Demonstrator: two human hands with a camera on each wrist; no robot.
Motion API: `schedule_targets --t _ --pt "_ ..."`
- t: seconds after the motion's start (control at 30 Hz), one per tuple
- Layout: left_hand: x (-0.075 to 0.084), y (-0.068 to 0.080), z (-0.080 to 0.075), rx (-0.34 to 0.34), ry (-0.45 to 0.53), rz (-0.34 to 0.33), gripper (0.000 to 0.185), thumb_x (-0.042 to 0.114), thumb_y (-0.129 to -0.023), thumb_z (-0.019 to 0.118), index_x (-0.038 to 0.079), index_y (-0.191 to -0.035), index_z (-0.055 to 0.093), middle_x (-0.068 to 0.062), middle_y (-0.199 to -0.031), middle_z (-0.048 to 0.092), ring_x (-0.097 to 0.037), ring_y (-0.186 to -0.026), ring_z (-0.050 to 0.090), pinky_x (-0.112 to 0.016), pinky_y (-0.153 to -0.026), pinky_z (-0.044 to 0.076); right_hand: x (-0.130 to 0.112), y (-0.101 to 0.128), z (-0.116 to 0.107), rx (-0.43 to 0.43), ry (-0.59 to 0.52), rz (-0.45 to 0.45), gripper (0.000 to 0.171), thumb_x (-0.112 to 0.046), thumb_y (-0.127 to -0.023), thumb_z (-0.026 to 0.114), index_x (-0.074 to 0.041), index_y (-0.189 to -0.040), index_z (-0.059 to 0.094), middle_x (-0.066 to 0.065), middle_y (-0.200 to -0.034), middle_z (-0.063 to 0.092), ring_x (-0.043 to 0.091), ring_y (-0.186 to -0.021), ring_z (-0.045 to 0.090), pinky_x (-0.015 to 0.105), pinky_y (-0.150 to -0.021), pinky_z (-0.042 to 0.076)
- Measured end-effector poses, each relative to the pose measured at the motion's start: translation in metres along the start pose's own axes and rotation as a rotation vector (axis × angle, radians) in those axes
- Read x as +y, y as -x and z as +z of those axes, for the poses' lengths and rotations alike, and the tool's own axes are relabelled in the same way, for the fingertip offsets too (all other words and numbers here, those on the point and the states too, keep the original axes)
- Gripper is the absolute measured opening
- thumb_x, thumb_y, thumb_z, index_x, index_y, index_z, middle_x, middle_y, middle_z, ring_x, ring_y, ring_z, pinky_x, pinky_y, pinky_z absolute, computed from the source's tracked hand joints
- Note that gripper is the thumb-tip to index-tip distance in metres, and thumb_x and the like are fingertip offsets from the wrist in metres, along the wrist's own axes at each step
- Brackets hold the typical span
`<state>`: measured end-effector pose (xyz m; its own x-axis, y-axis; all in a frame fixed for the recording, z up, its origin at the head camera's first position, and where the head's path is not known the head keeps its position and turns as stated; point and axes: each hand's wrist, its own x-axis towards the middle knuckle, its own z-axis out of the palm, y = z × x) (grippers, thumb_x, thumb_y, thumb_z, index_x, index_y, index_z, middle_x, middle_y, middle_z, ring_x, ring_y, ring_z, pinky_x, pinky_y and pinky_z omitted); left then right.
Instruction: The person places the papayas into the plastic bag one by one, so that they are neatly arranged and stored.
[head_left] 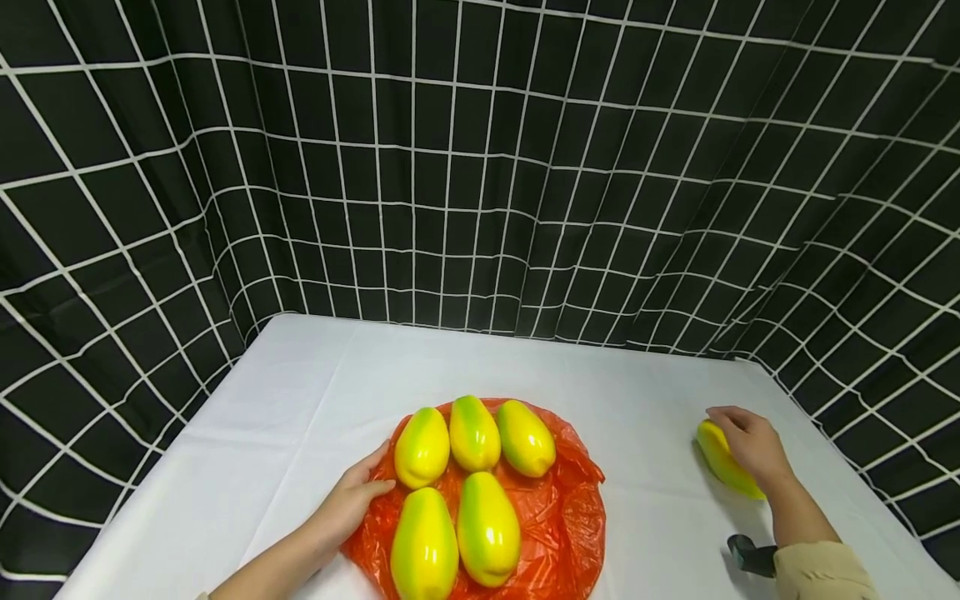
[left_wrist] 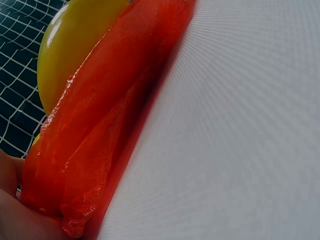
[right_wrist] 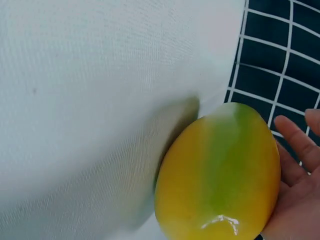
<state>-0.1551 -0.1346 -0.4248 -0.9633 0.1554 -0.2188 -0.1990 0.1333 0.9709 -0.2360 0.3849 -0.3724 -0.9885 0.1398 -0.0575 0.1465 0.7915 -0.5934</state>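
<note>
On the right of the table lies a yellow papaya (head_left: pixel 724 462) with a green streak. My right hand (head_left: pixel 753 446) is over its right side. In the right wrist view the fingers (right_wrist: pixel 300 142) spread loosely beside the papaya (right_wrist: pixel 220 175) and do not wrap round it. At the table's front middle, my left hand (head_left: pixel 345 504) pinches the left edge of a crinkled red plastic bag (head_left: pixel 555 521), thumb on the inner side. Several papayas (head_left: pixel 487 529) sit on the bag, three behind and two in front. The left wrist view shows the bag's folded side (left_wrist: pixel 100 125) close up.
A white cloth covers the table (head_left: pixel 645 417). Black curtains with a white grid (head_left: pixel 480 167) stand behind it and along both sides. A small black device (head_left: pixel 750 557) is at the right wrist, above the cloth.
</note>
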Motion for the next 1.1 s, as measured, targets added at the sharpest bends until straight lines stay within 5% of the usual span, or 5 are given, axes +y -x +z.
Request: schedule_targets --t 0.17,0.4,0.57,0.83,1.1 --pt "-0.001 -0.001 -0.002 0.006 -0.004 0.005 0.064 0.011 -0.090 0.048 0.004 -0.148 0.021 -0.014 -0.156 0.015 -0.037 -0.143 0.006 -0.057 -0.114 0.005 0.000 -0.001 -0.003 -0.028 0.030 0.008 0.065 -0.045 -0.098 0.029 0.009 -0.131 0.044 0.035 -0.136 0.037 0.048 -0.118 0.037 0.063 -0.100 0.031" --pt "-0.002 0.001 0.001 -0.011 0.035 -0.021 0.062 0.012 -0.091 0.047 0.009 -0.148 0.023 -0.015 -0.154 0.022 -0.037 -0.140 0.024 -0.055 -0.111 0.026 0.015 -0.006 -0.006 0.042 0.125 0.047 0.052 -0.031 -0.098 0.035 0.010 -0.128 0.045 0.037 -0.130 0.040 0.047 -0.109 0.043 0.060 -0.092 0.038" --pt "-0.003 0.001 0.001 -0.007 0.032 -0.025 0.063 0.013 -0.090 0.048 0.010 -0.148 0.023 -0.014 -0.155 0.021 -0.038 -0.140 0.021 -0.056 -0.112 0.024 0.027 -0.005 -0.009 0.075 0.156 0.113 0.051 -0.027 -0.098 0.031 0.010 -0.131 0.040 0.037 -0.133 0.036 0.051 -0.115 0.038 0.062 -0.095 0.034" --pt "-0.002 0.001 0.000 -0.010 0.021 -0.015 0.063 0.012 -0.091 0.048 0.008 -0.148 0.022 -0.014 -0.155 0.018 -0.037 -0.142 0.016 -0.056 -0.113 0.017 0.038 -0.002 -0.008 0.124 0.046 0.261 0.057 -0.034 -0.098 0.023 0.006 -0.136 0.036 0.035 -0.138 0.032 0.046 -0.114 0.037 0.057 -0.092 0.036" --pt "0.000 0.001 0.000 0.000 -0.006 -0.002 0.063 0.011 -0.091 0.048 0.005 -0.148 0.022 -0.013 -0.156 0.016 -0.036 -0.143 0.007 -0.056 -0.114 0.006 0.040 0.001 -0.005 0.174 -0.089 0.383 0.061 -0.039 -0.098 0.019 0.003 -0.141 0.030 0.033 -0.145 0.024 0.049 -0.130 0.025 0.060 -0.107 0.025"
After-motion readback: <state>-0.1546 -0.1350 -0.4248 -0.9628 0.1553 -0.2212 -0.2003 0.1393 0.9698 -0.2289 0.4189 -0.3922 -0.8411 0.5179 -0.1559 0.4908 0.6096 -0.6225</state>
